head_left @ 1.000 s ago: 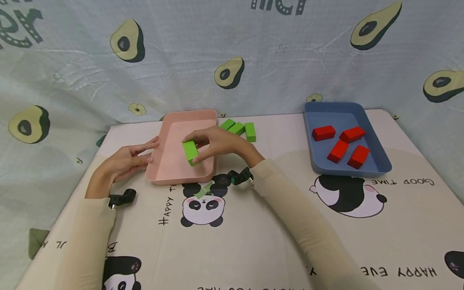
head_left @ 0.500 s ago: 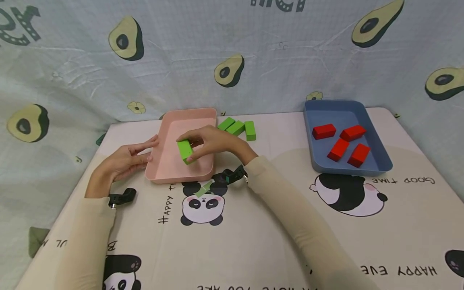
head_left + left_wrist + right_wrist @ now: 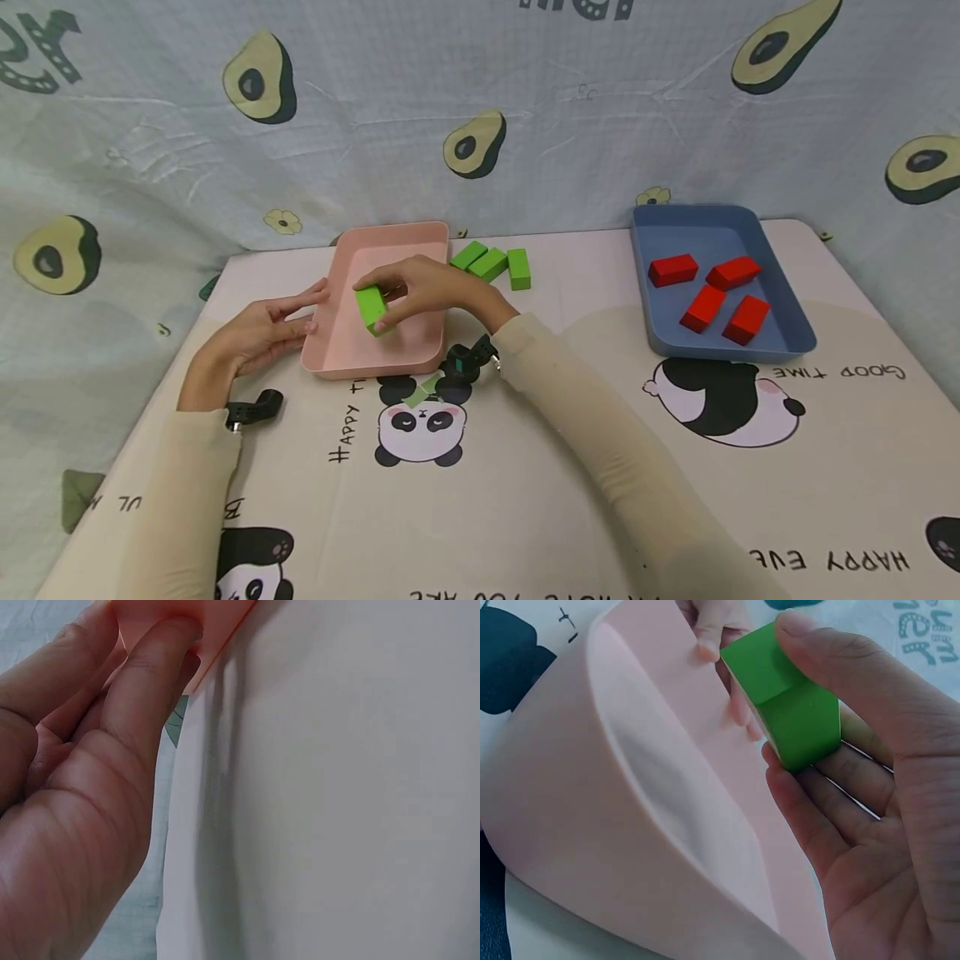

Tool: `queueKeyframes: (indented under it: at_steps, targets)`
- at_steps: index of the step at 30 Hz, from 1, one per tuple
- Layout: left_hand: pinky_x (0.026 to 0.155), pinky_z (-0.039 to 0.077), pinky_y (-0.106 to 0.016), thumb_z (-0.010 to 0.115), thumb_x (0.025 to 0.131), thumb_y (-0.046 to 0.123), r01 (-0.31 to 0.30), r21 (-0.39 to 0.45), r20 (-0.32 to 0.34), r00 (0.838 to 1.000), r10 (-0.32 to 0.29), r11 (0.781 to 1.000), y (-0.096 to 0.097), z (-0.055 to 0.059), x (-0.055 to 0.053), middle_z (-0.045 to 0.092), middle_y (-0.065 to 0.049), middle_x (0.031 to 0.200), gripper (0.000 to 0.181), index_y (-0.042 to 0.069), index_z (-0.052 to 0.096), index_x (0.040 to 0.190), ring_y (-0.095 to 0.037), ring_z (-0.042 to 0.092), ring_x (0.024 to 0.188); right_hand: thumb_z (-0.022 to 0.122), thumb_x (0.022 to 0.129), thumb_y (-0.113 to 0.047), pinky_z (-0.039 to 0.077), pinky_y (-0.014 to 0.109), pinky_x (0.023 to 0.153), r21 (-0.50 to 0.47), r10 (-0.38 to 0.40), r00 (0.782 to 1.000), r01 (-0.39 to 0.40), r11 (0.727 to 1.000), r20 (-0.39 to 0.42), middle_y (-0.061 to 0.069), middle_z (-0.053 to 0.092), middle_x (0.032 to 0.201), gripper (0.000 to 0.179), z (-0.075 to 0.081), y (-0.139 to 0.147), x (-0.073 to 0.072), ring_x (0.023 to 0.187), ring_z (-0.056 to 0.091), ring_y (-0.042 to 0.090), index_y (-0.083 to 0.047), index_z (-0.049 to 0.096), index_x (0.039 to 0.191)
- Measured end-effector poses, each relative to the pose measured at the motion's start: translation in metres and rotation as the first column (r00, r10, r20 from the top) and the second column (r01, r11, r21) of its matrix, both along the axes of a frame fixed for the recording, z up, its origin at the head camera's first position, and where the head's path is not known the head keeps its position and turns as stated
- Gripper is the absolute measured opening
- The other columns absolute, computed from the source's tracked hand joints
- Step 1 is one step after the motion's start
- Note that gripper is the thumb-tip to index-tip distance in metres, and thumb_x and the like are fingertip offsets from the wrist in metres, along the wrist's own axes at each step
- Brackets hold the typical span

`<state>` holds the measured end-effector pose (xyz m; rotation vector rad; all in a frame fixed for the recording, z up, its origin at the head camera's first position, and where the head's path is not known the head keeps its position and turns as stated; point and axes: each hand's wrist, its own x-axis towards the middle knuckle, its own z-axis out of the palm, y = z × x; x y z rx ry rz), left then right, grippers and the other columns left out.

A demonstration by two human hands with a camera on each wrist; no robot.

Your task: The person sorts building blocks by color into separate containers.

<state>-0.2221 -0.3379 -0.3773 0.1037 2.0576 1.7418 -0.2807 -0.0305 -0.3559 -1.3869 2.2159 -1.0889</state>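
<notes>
My right hand (image 3: 420,287) pinches a green rectangular block (image 3: 371,310) between thumb and fingers. The block is over the inside of a pink tray (image 3: 382,237), and the right wrist view shows the green block (image 3: 795,697) above the tray's wall (image 3: 705,847). At the tray's left side, my left hand (image 3: 258,333) touches the outer wall with extended fingertips and thumb. The left wrist view shows the left thumb (image 3: 142,690) against the pink wall. Just right of the tray lie several green blocks (image 3: 519,268), partly behind the right hand.
A blue tray (image 3: 727,346) stands at the right of the table and holds several red blocks (image 3: 702,308). Behind the table hangs a curtain (image 3: 570,158) with avocado prints. A panda-printed cloth (image 3: 420,517) covers the tabletop.
My right hand has carried the green block leftward within the pink tray's area. The left hand stays at the tray's left side.
</notes>
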Motion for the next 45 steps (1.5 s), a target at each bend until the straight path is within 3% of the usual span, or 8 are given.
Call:
queueKeyframes:
  at_steps: [2, 5, 8, 11, 32, 36, 39, 45]
  targets:
    - [0.095, 0.054, -0.021, 0.065, 0.098, 0.004, 0.001, 0.007, 0.006, 1.0, -0.001, 1.0, 0.0, 0.0, 0.0, 0.01, 0.009, 0.171, 0.061, 0.016, 0.043, 0.153, -0.016, 0.021, 0.153, 0.086, 0.083, -0.036, 0.049, 0.017, 0.098, 0.006, -0.003, 1.0, 0.003, 1.0, 0.001, -0.005, 0.066, 0.121, 0.069, 0.0, 0.0, 0.0, 0.11, 0.061, 0.007, -0.012, 0.06, 0.142]
    - [0.094, 0.054, -0.021, 0.065, 0.098, 0.003, 0.001, 0.017, 0.016, 1.0, -0.001, 1.0, -0.001, 0.001, 0.001, 0.009, 0.009, 0.171, 0.062, 0.014, 0.042, 0.154, -0.004, 0.035, 0.146, 0.087, 0.083, -0.034, 0.048, 0.016, 0.099, 0.01, 0.002, 1.0, -0.002, 1.0, 0.0, -0.005, 0.066, 0.123, 0.069, 0.0, 0.0, 0.001, 0.11, 0.061, 0.006, -0.011, 0.06, 0.142]
    - [0.094, 0.055, -0.022, 0.064, 0.098, 0.001, 0.003, 0.038, 0.022, 1.0, -0.004, 0.999, -0.002, 0.001, 0.001, 0.008, 0.008, 0.171, 0.063, 0.012, 0.04, 0.155, 0.01, 0.05, 0.128, 0.087, 0.083, -0.034, 0.047, 0.015, 0.1, 0.008, 0.015, 1.0, -0.015, 1.0, 0.006, -0.005, 0.065, 0.126, 0.07, 0.0, -0.002, 0.002, 0.113, 0.061, 0.005, -0.01, 0.06, 0.142]
    - [0.093, 0.055, -0.022, 0.064, 0.098, 0.0, 0.005, 0.05, 0.018, 1.0, -0.006, 0.999, -0.002, 0.002, 0.001, 0.007, 0.007, 0.171, 0.063, 0.011, 0.039, 0.155, 0.014, 0.054, 0.118, 0.086, 0.083, -0.034, 0.046, 0.014, 0.101, 0.008, 0.02, 1.0, -0.02, 1.0, 0.004, -0.004, 0.064, 0.128, 0.07, 0.0, -0.004, 0.002, 0.115, 0.06, 0.004, -0.01, 0.059, 0.143]
    - [0.092, 0.056, -0.023, 0.061, 0.099, -0.004, 0.013, 0.104, 0.01, 1.0, -0.014, 0.995, -0.002, -0.002, 0.0, 0.006, 0.004, 0.171, 0.06, 0.01, 0.041, 0.153, 0.01, 0.057, 0.118, 0.082, 0.088, -0.031, 0.046, 0.015, 0.102, 0.062, 0.067, 0.998, -0.068, 0.996, 0.021, 0.001, 0.06, 0.142, 0.066, 0.001, -0.015, 0.009, 0.128, 0.056, 0.01, -0.01, 0.057, 0.145]
    - [0.093, 0.056, -0.023, 0.063, 0.098, -0.002, -0.001, 0.082, 0.025, 1.0, -0.001, 0.997, -0.002, -0.002, -0.001, 0.007, 0.007, 0.171, 0.062, 0.011, 0.041, 0.154, -0.001, 0.041, 0.141, 0.078, 0.092, -0.03, 0.046, 0.019, 0.105, 0.049, 0.084, 0.996, -0.085, 0.995, 0.027, 0.003, 0.059, 0.145, 0.061, 0.002, -0.013, 0.008, 0.13, 0.055, 0.01, -0.008, 0.056, 0.145]
    - [0.093, 0.055, -0.023, 0.064, 0.098, 0.0, -0.005, 0.071, 0.03, 1.0, 0.003, 0.997, -0.002, -0.002, -0.001, 0.008, 0.009, 0.171, 0.063, 0.012, 0.041, 0.154, -0.008, 0.031, 0.149, 0.076, 0.093, -0.031, 0.048, 0.022, 0.105, 0.04, 0.077, 0.997, -0.077, 0.996, 0.004, 0.003, 0.061, 0.142, 0.057, 0.003, -0.009, 0.007, 0.128, 0.057, 0.012, -0.008, 0.059, 0.142]
    - [0.092, 0.056, -0.023, 0.061, 0.098, -0.004, 0.016, 0.111, 0.016, 1.0, -0.018, 0.994, -0.002, -0.002, -0.001, 0.006, 0.005, 0.171, 0.06, 0.011, 0.042, 0.153, 0.013, 0.053, 0.121, 0.073, 0.095, -0.031, 0.049, 0.023, 0.104, 0.026, 0.037, 0.999, -0.036, 0.999, -0.016, 0.0, 0.064, 0.138, 0.05, 0.005, 0.006, 0.005, 0.126, 0.059, 0.011, -0.009, 0.063, 0.139]
